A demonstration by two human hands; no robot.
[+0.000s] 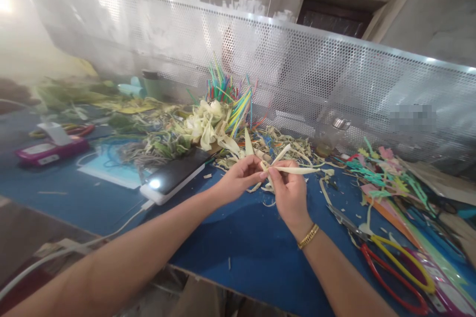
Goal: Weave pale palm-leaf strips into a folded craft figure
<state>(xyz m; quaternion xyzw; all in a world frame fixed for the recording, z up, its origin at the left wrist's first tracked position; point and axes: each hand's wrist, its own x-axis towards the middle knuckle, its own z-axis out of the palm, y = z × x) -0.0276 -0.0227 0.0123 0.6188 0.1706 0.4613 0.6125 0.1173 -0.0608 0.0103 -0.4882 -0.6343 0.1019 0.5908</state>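
My left hand (240, 177) and my right hand (289, 190) meet above the blue table (230, 237), both pinched on a pale cream leaf-strip piece (293, 170) whose pointed strips fan up and to the right. A gold bracelet (308, 236) sits on my right wrist. Right behind the hands lies a heap of cream strips and trimmings (210, 126), with a bunch of coloured straws (228, 94) standing in it.
Red and yellow handled scissors (394, 267) lie at right, beside coloured paper cut-outs (386, 178). A phone on a white power bank (174, 176) with a cable lies at left, a pink case (50, 151) further left. A perforated metal screen (297, 69) backs the table.
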